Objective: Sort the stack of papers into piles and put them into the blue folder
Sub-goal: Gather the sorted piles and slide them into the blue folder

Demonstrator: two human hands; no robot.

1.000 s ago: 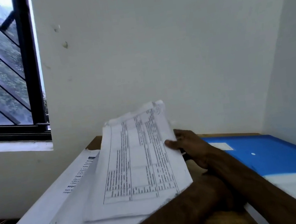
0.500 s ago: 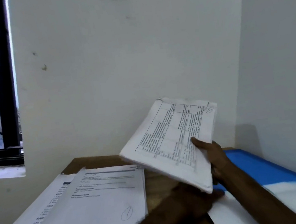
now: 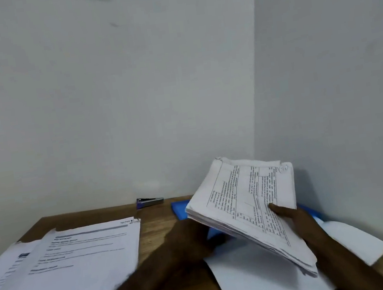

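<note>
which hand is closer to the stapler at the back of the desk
Left. The left hand is blurred, just right of the stapler and nearer the person, by the paper stack's lower edge. The right hand grips that stack's right side, farther off.

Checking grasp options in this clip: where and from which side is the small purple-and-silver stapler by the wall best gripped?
Likely from above and the front, pinching across the narrow middle of the small purple-and-silver stapler. It lies flat, lengthwise along the white wall, which leaves little room behind.
</note>
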